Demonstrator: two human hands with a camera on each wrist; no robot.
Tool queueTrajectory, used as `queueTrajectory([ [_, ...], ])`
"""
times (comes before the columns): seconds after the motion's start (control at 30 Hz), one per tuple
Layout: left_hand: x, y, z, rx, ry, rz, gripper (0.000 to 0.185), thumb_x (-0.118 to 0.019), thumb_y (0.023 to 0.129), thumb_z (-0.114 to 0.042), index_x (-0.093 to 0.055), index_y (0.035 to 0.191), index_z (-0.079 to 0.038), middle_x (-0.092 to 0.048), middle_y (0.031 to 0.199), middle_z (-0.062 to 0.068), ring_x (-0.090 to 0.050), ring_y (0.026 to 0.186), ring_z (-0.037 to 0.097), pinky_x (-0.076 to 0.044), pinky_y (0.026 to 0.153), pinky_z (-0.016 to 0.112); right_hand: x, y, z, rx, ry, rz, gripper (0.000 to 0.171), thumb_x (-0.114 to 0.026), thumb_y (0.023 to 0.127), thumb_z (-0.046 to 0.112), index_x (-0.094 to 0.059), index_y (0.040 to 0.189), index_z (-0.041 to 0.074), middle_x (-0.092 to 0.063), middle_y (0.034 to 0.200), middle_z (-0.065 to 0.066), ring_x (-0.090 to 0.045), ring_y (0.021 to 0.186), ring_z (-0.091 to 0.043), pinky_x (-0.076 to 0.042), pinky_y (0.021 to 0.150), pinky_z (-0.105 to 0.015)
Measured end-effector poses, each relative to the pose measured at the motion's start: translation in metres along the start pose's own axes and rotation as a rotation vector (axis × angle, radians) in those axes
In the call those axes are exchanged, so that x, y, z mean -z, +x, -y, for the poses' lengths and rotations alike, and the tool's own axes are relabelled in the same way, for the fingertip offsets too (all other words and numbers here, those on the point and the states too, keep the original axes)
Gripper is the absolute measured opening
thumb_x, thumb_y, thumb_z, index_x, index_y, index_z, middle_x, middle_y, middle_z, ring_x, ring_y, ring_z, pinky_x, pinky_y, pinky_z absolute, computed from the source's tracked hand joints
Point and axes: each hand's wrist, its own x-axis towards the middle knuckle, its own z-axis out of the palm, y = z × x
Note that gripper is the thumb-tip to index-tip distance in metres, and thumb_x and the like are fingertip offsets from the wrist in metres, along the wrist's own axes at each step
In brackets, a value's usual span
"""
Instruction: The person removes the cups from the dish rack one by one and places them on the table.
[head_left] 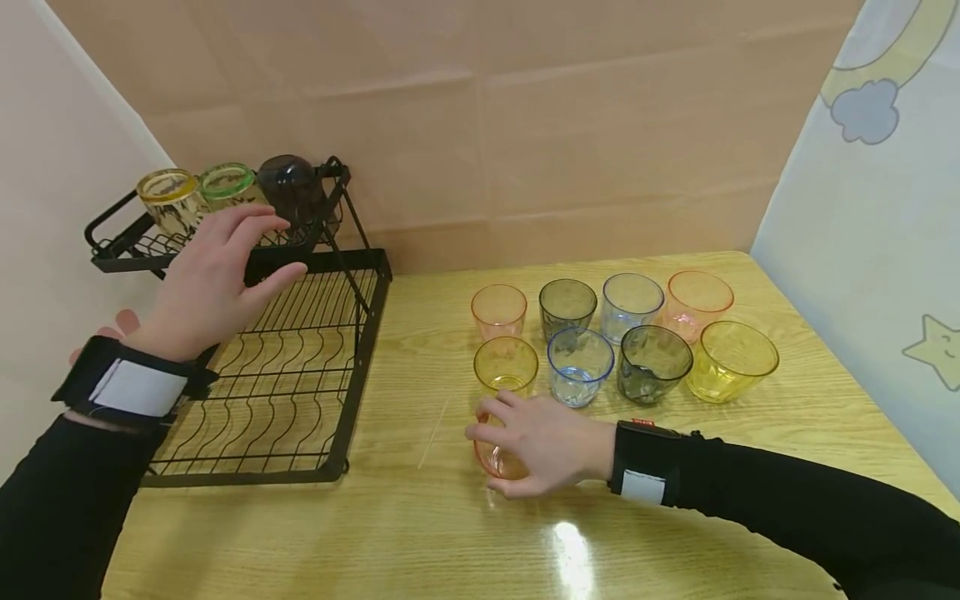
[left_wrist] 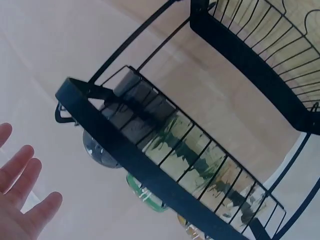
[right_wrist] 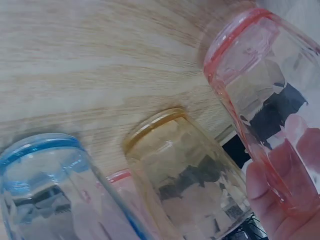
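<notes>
The right hand (head_left: 543,446) is wrapping its fingers around a pink glass (head_left: 495,460) that is sitting on the yellow wooden surface (head_left: 420,517), just in front of the amber glass (head_left: 506,364). Behind that amber glass, more glasses are standing in two rows (blue, grey, yellow, pink). The left hand (head_left: 217,279) is hanging loose — holding nothing — over the black rack (head_left: 300,367), which is standing to the left of the amber glass.

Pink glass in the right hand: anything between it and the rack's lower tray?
Nothing visible. Bare table lies between the pink glass held by the right hand and the rack; the left hand hovers above the tray.
</notes>
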Motion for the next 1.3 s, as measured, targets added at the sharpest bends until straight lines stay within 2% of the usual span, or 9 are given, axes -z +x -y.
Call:
queueTrajectory([
  [0.13, 0.006, 0.010, 0.004, 0.032, 0.029, 0.045, 0.055, -0.066, 0.093, -0.031, -0.049, 0.134, 0.003, -0.040, 0.143, 0.024, -0.033, 0.132, 0.044, -0.024, 0.110, 0.055, -0.003, -0.004, -0.002, -0.024, 0.015, 0.024, 0.055, -0.057, 0.088, 0.055, -0.056, 0.129, 0.018, -0.051, 0.118, -0.002, -0.051, 0.096, -0.015, -0.048, 0.058, -0.026],
  [0.33, 0.012, 0.025, 0.011, 0.097, 0.064, 0.110, 0.063, -0.061, 0.096, -0.038, -0.042, 0.142, 0.001, -0.032, 0.149, 0.024, -0.027, 0.137, 0.043, -0.025, 0.107, 0.059, -0.005, -0.006, -0.005, -0.036, 0.045, 0.014, 0.058, -0.058, 0.088, 0.056, -0.055, 0.131, 0.017, -0.051, 0.119, -0.001, -0.051, 0.100, -0.015, -0.047, 0.057, -0.025],
  [0.6, 0.014, 0.045, 0.026, 0.125, 0.105, 0.207, 0.074, -0.056, 0.097, -0.046, -0.032, 0.149, 0.000, -0.027, 0.150, 0.028, -0.023, 0.137, 0.047, -0.018, 0.110, 0.060, 0.010, -0.010, -0.009, -0.042, 0.037, 0.010, 0.070, -0.055, 0.089, 0.063, -0.051, 0.139, 0.015, -0.052, 0.127, -0.003, -0.051, 0.113, -0.018, -0.052, 0.077, -0.034],
  [0.77, 0.014, 0.062, 0.031, 0.183, 0.115, 0.275, 0.079, -0.052, 0.096, -0.052, -0.025, 0.153, -0.005, -0.022, 0.152, 0.028, -0.017, 0.139, 0.048, -0.016, 0.108, 0.064, 0.019, -0.015, -0.016, -0.023, 0.035, -0.022, 0.068, -0.054, 0.091, 0.061, -0.052, 0.137, 0.012, -0.053, 0.125, -0.003, -0.052, 0.111, -0.018, -0.051, 0.077, -0.033],
  [0.9, 0.014, 0.076, 0.031, 0.237, 0.118, 0.326, 0.083, -0.049, 0.095, -0.057, -0.020, 0.155, -0.008, -0.017, 0.154, 0.028, -0.012, 0.139, 0.050, -0.014, 0.108, 0.065, 0.027, -0.019, -0.023, -0.044, 0.030, -0.055, 0.067, -0.058, 0.089, 0.060, -0.053, 0.136, 0.013, -0.054, 0.125, -0.003, -0.053, 0.110, -0.019, -0.051, 0.075, -0.034],
  [1.3, 0.009, 0.109, 0.046, 0.400, 0.099, 0.434, 0.091, -0.040, 0.094, -0.065, -0.008, 0.157, -0.008, -0.006, 0.155, 0.030, -0.005, 0.139, 0.055, -0.016, 0.103, 0.071, 0.047, -0.021, -0.042, -0.138, -0.030, -0.019, 0.066, -0.057, 0.089, 0.061, -0.054, 0.134, 0.013, -0.055, 0.123, -0.004, -0.052, 0.106, -0.021, -0.052, 0.074, -0.037],
])
